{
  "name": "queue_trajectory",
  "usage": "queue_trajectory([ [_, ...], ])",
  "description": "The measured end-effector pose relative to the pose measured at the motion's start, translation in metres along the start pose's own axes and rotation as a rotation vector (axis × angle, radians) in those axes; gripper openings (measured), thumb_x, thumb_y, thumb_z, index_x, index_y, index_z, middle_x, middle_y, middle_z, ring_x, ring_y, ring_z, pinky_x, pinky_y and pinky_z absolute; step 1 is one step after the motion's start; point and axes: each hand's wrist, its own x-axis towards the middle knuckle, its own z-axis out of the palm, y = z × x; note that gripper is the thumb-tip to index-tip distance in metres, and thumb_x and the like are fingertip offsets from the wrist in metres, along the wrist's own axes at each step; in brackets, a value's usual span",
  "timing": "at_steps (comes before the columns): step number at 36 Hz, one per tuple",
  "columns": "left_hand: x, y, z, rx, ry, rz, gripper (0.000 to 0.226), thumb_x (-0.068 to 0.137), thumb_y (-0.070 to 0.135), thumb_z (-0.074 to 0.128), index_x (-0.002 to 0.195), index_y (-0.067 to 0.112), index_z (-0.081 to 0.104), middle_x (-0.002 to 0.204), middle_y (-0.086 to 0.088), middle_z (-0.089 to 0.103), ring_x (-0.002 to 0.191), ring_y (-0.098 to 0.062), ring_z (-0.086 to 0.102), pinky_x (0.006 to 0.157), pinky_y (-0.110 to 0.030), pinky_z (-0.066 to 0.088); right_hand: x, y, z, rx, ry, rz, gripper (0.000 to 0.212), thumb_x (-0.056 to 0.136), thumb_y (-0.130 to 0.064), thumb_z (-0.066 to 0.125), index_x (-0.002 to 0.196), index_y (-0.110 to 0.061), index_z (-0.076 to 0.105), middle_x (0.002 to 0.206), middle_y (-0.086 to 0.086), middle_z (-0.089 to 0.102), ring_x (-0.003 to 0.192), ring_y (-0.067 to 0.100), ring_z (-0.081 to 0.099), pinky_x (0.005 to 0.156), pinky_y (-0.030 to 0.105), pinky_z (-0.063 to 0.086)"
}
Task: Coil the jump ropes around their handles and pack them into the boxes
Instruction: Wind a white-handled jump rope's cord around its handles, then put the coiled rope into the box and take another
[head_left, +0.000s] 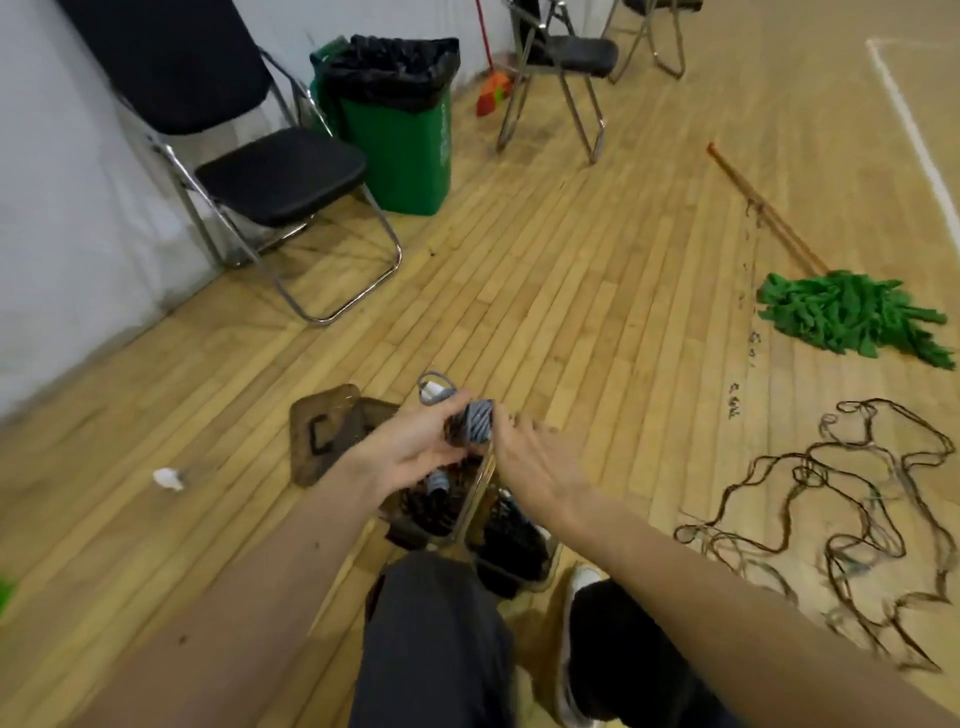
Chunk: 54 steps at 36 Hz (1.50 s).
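My left hand (415, 441) grips a jump rope bundle (475, 421), grey cord wound around its handles, with a loop and a white end sticking out at the top. My right hand (535, 462) touches the bundle's right side with its fingers, blurred by motion. Both hands hover above two clear boxes (480, 491) on the floor; the left box (431, 506) holds coiled ropes, the right box (511, 545) holds dark ropes. A brown box lid (324, 436) lies to the left. Loose tangled ropes (852, 509) sprawl on the floor at right.
A black folding chair (260, 176) and green bin (400, 119) stand by the wall at back left. A green mop (847, 317) lies at right. More chairs (566, 62) stand at the back. A white scrap (169, 478) lies on the floor. My knees (431, 639) are below.
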Motion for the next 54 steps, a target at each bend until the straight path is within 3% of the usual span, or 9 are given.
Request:
queue_trajectory([
  [5,0.078,-0.035,-0.069,0.036,0.169,-0.120,0.018,0.095,0.020,0.066,0.100,0.003,0.067,0.101,-0.011,0.073,0.093,-0.021,0.069,0.066,-0.028,0.059,0.058,-0.031,0.084,0.078,-0.175,-0.002,0.059,0.103,-0.012,0.042,0.154,-0.001,0.014,0.145,0.021,0.038,0.131,0.037,0.042,0.104,0.043,0.040],
  [14,0.248,-0.129,-0.146,0.168,0.277,-0.263,0.016,0.093,0.017,0.069,0.102,0.004,0.067,0.097,-0.009,0.072,0.094,-0.020,0.069,0.069,-0.025,0.056,0.160,-0.033,0.241,0.341,-0.512,0.064,0.084,0.102,-0.036,0.054,0.160,-0.007,0.001,0.155,0.016,0.031,0.142,0.033,0.036,0.114,0.042,0.036],
  [20,0.355,-0.165,-0.161,0.264,0.278,-0.272,0.027,0.093,0.021,0.071,0.112,0.002,0.067,0.106,-0.011,0.072,0.099,-0.026,0.069,0.088,-0.039,0.059,0.228,-0.006,0.320,0.189,-0.559,0.001,0.079,0.104,-0.022,0.043,0.156,0.006,-0.010,0.165,0.027,-0.009,0.154,0.041,-0.005,0.126,0.047,0.008],
  [30,0.419,-0.225,-0.178,0.378,0.437,-0.217,0.007,0.087,0.020,0.078,0.088,0.017,0.072,0.089,0.000,0.071,0.089,-0.018,0.067,0.086,-0.034,0.055,0.270,-0.017,0.382,0.255,-0.752,-0.007,0.087,0.101,-0.016,0.052,0.156,0.005,-0.011,0.162,0.034,-0.007,0.152,0.045,0.004,0.122,0.047,0.026],
  [36,0.409,-0.234,-0.174,0.747,0.585,-0.173,0.036,0.086,0.044,0.074,0.090,0.008,0.074,0.092,-0.010,0.073,0.092,-0.029,0.067,0.082,-0.039,0.055,0.278,-0.019,0.381,0.297,-0.842,0.032,0.089,0.099,-0.011,0.054,0.158,-0.003,-0.012,0.163,0.029,-0.013,0.152,0.042,0.013,0.121,0.047,0.028],
  [41,0.386,-0.195,-0.151,0.945,0.549,-0.212,0.030,0.095,0.035,0.065,0.112,0.009,0.068,0.111,-0.009,0.067,0.104,-0.030,0.064,0.077,-0.034,0.049,0.278,0.006,0.350,0.647,-0.738,0.117,0.060,0.099,-0.016,0.055,0.154,-0.017,0.031,0.152,0.012,0.041,0.135,0.031,0.044,0.109,0.036,0.040],
  [47,0.323,-0.138,-0.067,1.091,0.247,0.165,0.025,0.100,0.029,0.057,0.121,0.018,0.067,0.112,0.001,0.068,0.102,-0.018,0.063,0.081,-0.029,0.051,0.225,0.096,0.266,0.940,-0.601,0.306,0.015,0.101,-0.021,0.058,0.110,-0.017,0.069,0.103,0.007,0.069,0.083,0.015,0.064,0.072,0.023,0.051],
  [49,0.300,-0.127,-0.022,1.149,0.112,0.285,0.023,0.101,0.028,0.056,0.117,0.017,0.068,0.107,0.001,0.069,0.101,-0.018,0.063,0.086,-0.034,0.054,0.190,0.135,0.242,1.098,-0.518,0.446,0.010,0.100,-0.017,0.061,0.095,-0.017,0.070,0.093,0.011,0.073,0.075,0.018,0.067,0.068,0.027,0.054],
  [54,0.269,-0.160,0.081,1.247,-0.145,0.378,0.023,0.099,0.027,0.056,0.115,0.016,0.067,0.108,-0.003,0.070,0.101,-0.021,0.063,0.083,-0.036,0.053,0.075,0.224,0.236,1.307,-0.377,0.738,0.017,0.101,-0.021,0.061,0.112,-0.009,0.068,0.098,0.010,0.078,0.086,0.023,0.075,0.075,0.036,0.060],
])
